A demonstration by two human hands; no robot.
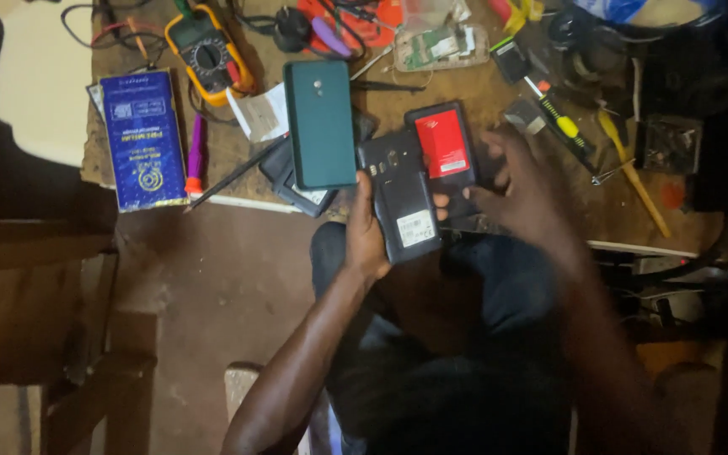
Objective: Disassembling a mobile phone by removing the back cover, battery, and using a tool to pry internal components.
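i see a worn brown counter [238, 160] full of stuff. on it lie a blue box [142, 139], a yellow meter [206, 52] with wires, a purple pen-like tool [196, 153], a green phone [320, 122], a bare circuit board [440, 46], a yellow screwdriver [559, 122] and a wooden stick [634, 173].

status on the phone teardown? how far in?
Done: the black phone is open at the back, insides and a white label showing, and a red battery sits in a second phone. In hand: the left hand holds the open phone while the right hand works beside it. Left: the green phone lies closed on the bench.
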